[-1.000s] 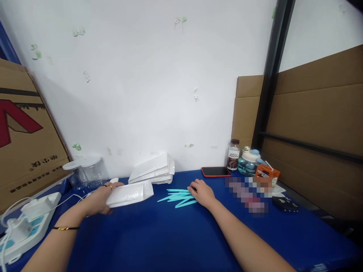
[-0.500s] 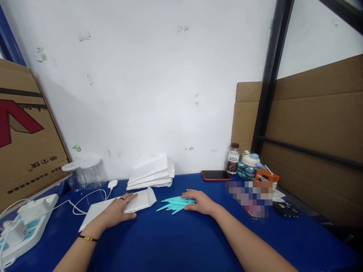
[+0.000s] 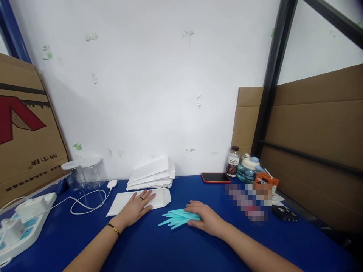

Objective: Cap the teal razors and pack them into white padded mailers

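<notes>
My left hand (image 3: 138,206) lies flat with fingers stretched on a white padded envelope (image 3: 120,202), whose open flap end points right. The envelope rests on the blue table, in front of a stack of similar white envelopes (image 3: 151,173). To the right, my right hand (image 3: 205,218) curves round one end of a loose bundle of thin, flat, tapered teal sticks (image 3: 177,218). Its thumb is on the near side and its fingers on the far side. The sticks' free ends fan out leftward on the table. My palm hides their right ends.
A phone (image 3: 216,177), a brown-capped bottle (image 3: 233,161), a teal cup (image 3: 248,170), an orange carton (image 3: 266,182) and a black object (image 3: 285,213) stand or lie right. Left are two clear jars (image 3: 93,175), a white cable (image 3: 85,211) and a power strip (image 3: 34,230).
My left hand has slid the envelope to the right, closer to the sticks. My right hand and the sticks have shifted slightly toward me and right. The view has moved a little.
</notes>
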Tool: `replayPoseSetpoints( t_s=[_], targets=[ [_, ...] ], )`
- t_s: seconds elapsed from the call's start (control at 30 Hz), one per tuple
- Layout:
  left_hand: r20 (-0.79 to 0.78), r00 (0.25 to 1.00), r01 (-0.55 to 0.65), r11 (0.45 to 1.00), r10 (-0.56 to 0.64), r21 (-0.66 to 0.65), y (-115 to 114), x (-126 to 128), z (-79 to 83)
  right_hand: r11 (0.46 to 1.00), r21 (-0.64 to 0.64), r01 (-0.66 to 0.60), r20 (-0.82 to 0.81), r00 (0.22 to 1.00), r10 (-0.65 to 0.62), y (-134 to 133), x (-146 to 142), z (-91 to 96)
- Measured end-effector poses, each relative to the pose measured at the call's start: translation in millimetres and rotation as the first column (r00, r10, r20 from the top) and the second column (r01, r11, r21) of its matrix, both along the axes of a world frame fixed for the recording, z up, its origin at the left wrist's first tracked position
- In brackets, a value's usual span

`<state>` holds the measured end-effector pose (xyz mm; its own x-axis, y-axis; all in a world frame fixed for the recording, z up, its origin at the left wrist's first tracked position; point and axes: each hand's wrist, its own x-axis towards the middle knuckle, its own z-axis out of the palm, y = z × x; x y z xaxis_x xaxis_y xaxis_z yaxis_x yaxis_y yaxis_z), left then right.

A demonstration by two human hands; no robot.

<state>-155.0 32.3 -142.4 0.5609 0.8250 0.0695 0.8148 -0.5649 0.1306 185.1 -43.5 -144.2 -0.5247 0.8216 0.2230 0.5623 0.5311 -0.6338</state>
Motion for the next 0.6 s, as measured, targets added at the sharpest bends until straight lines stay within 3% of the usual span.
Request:
replayPoseSetpoints(
  t_s=[0.17, 0.27, 0.33, 0.47, 0.6],
  targets=[
    [0.198, 0.979, -0.067, 0.990, 0.041, 0.125, -8.2, 28.2, 17.7, 0.998, -0.046, 0.045, -0.072, 0.996, -0.048, 6.3, 2.8, 8.2],
    [0.320, 0.942, 0.106, 0.994, -0.100, 0.000, -24.5, 66.8, 32.1, 0.992, -0.021, 0.124, -0.174, 0.977, -0.126, 29.7, 16.1, 24.9],
    [0.319, 0.930, 0.210, 0.976, -0.181, -0.058, -33.6, 92.6, 37.8, 0.987, -0.067, 0.149, -0.222, 0.962, -0.161, 47.1, 24.1, 35.4],
    [0.214, 0.943, 0.288, 0.949, -0.257, -0.127, -39.3, 122.4, 35.0, 0.978, -0.173, 0.116, -0.374, 0.911, -0.174, 63.2, 31.8, 38.7],
    [0.209, 0.950, 0.272, 0.944, -0.232, -0.188, -33.5, 125.5, 22.5, 0.963, -0.248, 0.102, -0.442, 0.873, -0.206, 59.0, 36.0, 24.4]
  ],
)
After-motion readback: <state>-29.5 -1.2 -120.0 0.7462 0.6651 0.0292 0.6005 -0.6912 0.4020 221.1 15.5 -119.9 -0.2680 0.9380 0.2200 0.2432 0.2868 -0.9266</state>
